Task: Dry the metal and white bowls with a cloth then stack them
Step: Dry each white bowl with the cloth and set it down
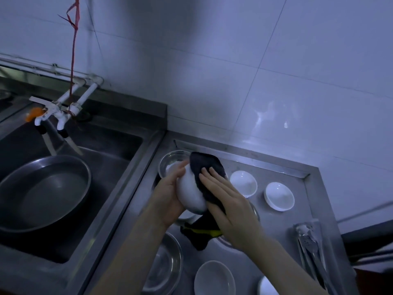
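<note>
My left hand (168, 194) grips a white bowl (190, 193) held on its side above the steel counter. My right hand (229, 207) presses a dark cloth (207, 167) against the bowl with straight fingers; the cloth's tail with a yellow stripe (204, 232) hangs below. Behind the hands a metal bowl (170, 161) sits on the counter. Two small white bowls (243, 183) (279, 199) stand to the right. A metal bowl (165, 267) and a white bowl (214, 278) lie near the front, with another white bowl (266, 287) partly cut off.
A deep sink (119, 150) on the left holds a large metal basin (42, 192) under white taps (57, 116). Metal tongs (310, 243) lie along the counter's right side. The tiled wall rises behind, and the counter rim (314, 173) bounds the far right.
</note>
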`<act>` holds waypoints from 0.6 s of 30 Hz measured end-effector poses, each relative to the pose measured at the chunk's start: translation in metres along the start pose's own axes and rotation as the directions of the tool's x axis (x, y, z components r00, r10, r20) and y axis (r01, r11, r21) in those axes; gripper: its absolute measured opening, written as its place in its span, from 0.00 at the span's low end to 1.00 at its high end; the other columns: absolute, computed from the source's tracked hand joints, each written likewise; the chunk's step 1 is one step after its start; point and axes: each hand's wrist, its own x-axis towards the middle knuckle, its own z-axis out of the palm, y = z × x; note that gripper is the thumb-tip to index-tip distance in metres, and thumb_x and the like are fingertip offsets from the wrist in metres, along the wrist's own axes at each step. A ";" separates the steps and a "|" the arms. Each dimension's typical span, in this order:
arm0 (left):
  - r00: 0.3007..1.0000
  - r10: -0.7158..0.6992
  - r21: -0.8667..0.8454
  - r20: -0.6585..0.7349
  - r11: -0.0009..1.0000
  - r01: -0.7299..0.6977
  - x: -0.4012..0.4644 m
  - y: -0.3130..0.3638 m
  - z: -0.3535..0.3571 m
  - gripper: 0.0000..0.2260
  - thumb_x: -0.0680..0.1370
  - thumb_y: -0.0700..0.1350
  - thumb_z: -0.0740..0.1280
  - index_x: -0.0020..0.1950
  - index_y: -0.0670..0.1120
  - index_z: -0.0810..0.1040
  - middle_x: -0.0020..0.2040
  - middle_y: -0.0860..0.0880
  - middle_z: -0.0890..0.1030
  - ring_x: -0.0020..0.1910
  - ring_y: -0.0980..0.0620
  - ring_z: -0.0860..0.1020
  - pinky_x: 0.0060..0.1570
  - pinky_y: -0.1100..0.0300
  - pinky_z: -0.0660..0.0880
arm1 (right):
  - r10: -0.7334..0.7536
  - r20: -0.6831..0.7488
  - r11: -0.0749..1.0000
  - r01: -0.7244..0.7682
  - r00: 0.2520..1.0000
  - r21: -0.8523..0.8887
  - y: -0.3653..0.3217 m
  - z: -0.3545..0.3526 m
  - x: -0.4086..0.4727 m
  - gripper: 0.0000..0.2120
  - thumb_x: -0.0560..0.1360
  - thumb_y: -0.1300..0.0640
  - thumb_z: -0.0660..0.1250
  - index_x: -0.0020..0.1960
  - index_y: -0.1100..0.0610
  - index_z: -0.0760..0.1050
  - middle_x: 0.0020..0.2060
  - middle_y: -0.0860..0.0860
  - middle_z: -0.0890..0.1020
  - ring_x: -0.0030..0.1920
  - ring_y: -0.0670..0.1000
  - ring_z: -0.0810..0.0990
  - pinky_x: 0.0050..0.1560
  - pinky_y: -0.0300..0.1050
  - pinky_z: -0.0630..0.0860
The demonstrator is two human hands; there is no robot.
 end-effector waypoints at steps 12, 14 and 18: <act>1.000 -0.019 0.017 0.016 1.000 0.019 0.017 -0.012 -0.010 0.18 0.83 0.43 0.57 0.74 0.46 0.69 0.67 0.40 0.77 0.65 0.40 0.77 0.62 0.45 0.76 | 0.208 -0.117 0.976 -0.198 0.971 0.088 -0.008 0.018 0.003 0.27 0.74 0.59 0.59 0.72 0.44 0.65 0.70 0.30 0.62 0.74 0.37 0.57 0.72 0.32 0.54; 0.996 -0.026 0.094 0.090 0.995 0.017 0.017 -0.013 -0.009 0.19 0.82 0.40 0.55 0.73 0.45 0.71 0.66 0.41 0.79 0.65 0.41 0.77 0.64 0.46 0.75 | 0.310 -0.056 0.934 -0.293 0.949 0.204 0.000 0.014 0.017 0.29 0.72 0.62 0.59 0.71 0.43 0.66 0.71 0.34 0.65 0.74 0.36 0.56 0.73 0.34 0.53; 0.997 -0.010 0.035 0.077 0.999 0.007 0.019 -0.013 -0.010 0.19 0.81 0.39 0.58 0.71 0.46 0.72 0.66 0.40 0.78 0.63 0.39 0.77 0.63 0.42 0.74 | 0.504 0.035 0.776 -0.470 0.863 0.420 0.005 -0.006 0.033 0.26 0.75 0.67 0.60 0.67 0.45 0.73 0.65 0.38 0.75 0.64 0.34 0.70 0.64 0.26 0.63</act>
